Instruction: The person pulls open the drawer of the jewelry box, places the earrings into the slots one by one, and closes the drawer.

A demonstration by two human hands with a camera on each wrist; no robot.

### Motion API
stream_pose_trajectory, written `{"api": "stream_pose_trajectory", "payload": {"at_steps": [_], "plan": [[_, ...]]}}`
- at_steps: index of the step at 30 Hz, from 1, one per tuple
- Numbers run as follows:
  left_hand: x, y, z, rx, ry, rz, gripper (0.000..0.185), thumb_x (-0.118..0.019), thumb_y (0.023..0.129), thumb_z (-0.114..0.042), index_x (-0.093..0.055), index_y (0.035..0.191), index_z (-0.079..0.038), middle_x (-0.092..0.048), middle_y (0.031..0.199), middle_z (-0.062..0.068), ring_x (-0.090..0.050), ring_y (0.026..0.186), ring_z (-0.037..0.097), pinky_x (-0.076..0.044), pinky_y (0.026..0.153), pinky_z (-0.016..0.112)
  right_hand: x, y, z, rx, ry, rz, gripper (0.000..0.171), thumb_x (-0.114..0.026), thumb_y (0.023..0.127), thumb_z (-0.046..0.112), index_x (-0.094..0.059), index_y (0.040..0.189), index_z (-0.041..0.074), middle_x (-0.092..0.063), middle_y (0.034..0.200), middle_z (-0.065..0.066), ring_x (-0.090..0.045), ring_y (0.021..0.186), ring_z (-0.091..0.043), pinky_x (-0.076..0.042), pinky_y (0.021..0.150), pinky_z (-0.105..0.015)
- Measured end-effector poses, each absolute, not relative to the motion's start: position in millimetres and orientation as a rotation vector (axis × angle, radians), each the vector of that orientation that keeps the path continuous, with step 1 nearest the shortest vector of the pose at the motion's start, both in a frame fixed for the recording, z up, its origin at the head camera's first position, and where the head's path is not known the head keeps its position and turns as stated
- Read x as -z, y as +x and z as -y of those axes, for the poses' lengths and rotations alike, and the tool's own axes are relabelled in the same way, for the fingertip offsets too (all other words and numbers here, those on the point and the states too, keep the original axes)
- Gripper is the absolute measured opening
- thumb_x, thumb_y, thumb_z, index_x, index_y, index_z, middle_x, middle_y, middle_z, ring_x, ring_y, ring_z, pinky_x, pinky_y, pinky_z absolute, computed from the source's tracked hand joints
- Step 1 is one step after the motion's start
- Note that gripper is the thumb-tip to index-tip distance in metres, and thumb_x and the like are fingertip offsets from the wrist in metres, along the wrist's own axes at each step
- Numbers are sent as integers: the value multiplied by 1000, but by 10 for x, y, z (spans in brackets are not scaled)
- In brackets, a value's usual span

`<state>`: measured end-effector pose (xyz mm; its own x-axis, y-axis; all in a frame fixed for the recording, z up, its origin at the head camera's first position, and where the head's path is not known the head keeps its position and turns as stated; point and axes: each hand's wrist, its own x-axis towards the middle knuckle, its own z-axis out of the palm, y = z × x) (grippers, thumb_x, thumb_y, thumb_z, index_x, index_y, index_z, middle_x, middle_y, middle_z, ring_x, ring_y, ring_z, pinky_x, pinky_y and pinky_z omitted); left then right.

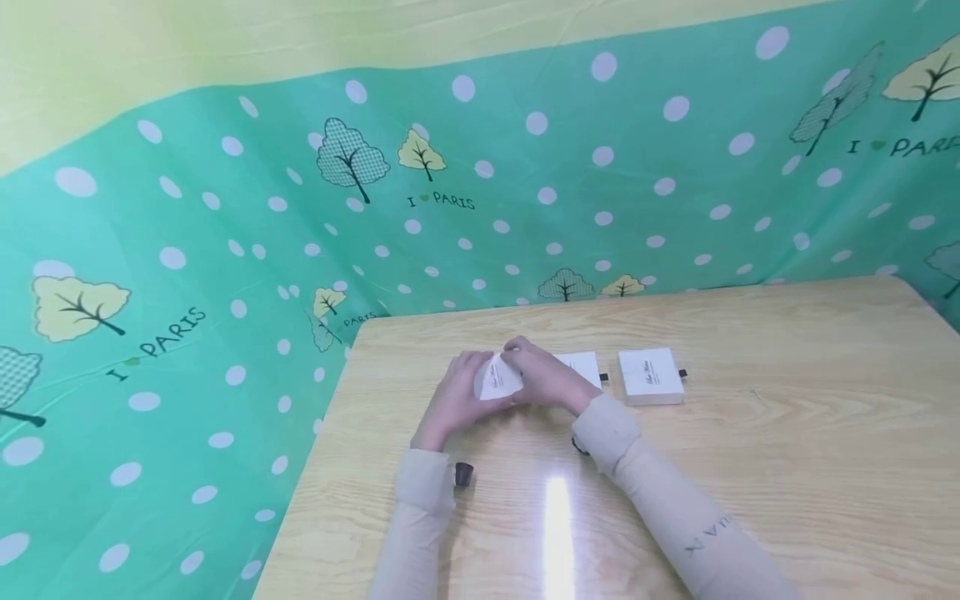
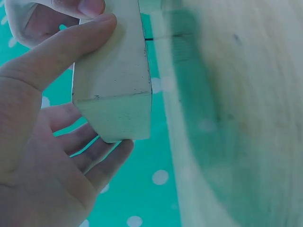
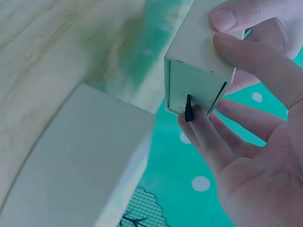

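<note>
A small white drawer-style box with dark print on its face is held between both hands near the back left of the table. My left hand grips its left end, thumb along one side and fingers beneath, as the left wrist view shows. From the other end my right hand grips it, thumb on the side. In the right wrist view a black ribbon tab sticks out of the drawer end, with right fingertips touching it. The box is tilted, its printed face partly covered by fingers.
A second white box, partly behind my right hand, lies on the wooden table. Farther right lies a third white box; both have black tabs on their right sides. A green dotted curtain hangs along the table's back and left edges.
</note>
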<state>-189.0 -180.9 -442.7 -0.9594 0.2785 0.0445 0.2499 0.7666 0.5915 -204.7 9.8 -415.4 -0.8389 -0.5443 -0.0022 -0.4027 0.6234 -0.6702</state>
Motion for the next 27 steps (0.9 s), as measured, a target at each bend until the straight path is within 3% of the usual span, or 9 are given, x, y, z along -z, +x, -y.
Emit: {"api": "stream_pose_trajectory", "payload": {"at_steps": [9, 27], "plan": [[4327, -1772, 1654, -1040, 573, -2898, 86, -90, 69, -38, -52, 141, -10, -53, 134, 4, -51, 120, 20, -47, 103, 42, 4051, -1856, -337, 1023, -819, -2682, 69, -86, 74, 10, -56, 135, -6, -46, 144, -19, -55, 121, -32, -50, 103, -43], [4161, -1596, 1377, -908, 743, -2931, 84, -88, 71, -42, -53, 141, -13, -54, 134, 1, -50, 117, 17, -50, 95, 36, 3869, -1543, -698, 1018, -832, -2719, 66, -84, 77, 12, -55, 135, -5, -45, 144, -22, -55, 123, -37, -51, 100, -47]]}}
